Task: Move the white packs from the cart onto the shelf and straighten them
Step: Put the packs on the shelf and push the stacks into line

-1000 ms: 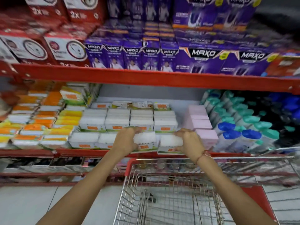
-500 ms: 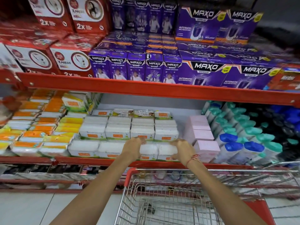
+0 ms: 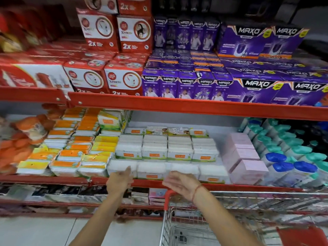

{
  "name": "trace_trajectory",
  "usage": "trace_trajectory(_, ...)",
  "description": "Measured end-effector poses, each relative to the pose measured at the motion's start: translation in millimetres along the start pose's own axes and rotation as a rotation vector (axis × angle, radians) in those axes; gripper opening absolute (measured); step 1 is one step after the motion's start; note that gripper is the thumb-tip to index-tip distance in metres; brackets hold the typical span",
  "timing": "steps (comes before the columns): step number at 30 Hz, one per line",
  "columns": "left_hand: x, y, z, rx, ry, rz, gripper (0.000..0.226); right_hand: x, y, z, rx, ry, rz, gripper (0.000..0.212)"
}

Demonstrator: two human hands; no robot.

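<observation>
Both hands hover in front of the red shelf [image 3: 159, 182] edge, holding nothing. The left hand [image 3: 119, 181] has its fingers [image 3: 128, 172] spread loosely, tips just before the front row of white packs [image 3: 152, 170]. The right hand [image 3: 179, 182], at 3 o'clock of the left, is open and palm-up. More packs are stacked at 12 o'clock. The wire cart [image 3: 221, 219] sits at 5 o'clock.
</observation>
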State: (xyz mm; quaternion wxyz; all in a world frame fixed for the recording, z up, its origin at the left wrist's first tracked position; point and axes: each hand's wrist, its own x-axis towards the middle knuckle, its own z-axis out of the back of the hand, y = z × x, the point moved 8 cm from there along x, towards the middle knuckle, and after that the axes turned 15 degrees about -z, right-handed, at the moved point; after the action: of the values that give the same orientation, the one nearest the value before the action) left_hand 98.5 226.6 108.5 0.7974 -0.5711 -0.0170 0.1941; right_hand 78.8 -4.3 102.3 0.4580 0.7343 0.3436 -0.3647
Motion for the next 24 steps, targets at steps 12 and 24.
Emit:
trace_trajectory(12,66.9,28.5,-19.9,-0.396,0.108,0.299,0.042,73.9,-4.5,-63.1,0.327,-0.136,-0.048,0.040)
trace_trajectory(24,88.6,25.8,-26.8,-0.309,0.147,0.253,0.021,88.2,26.5,-64.4,0.224,-0.270,-0.020,0.040)
